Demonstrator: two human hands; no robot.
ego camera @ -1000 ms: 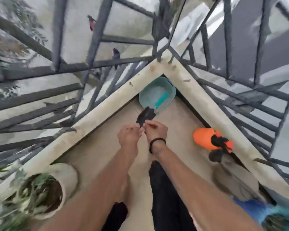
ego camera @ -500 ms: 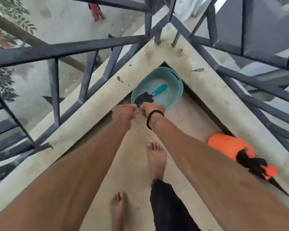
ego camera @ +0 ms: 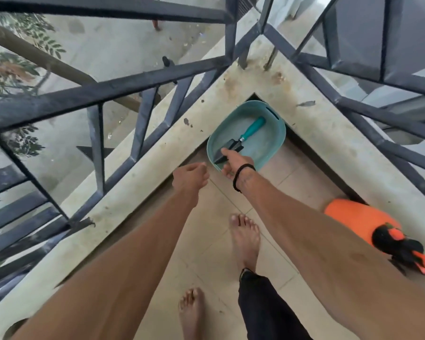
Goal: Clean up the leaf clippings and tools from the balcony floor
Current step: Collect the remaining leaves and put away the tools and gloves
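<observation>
From the head camera, I see the teal-handled trowel [ego camera: 243, 138] lying in the teal tub [ego camera: 275, 143], which sits in the balcony corner against the concrete ledge [ego camera: 142, 177]. My right hand [ego camera: 232, 161] reaches over the tub's near rim, fingers extended and touching the black blade; I judge it is not gripping. My left hand [ego camera: 190, 177] hangs above the floor beside the ledge, fingers loosely curled, holding nothing. The risk I see: pressing the blade near the rim could tip the tub or lever the trowel out. The orange spray bottle [ego camera: 358, 219] lies on the tiles near my right forearm and could be kicked.
</observation>
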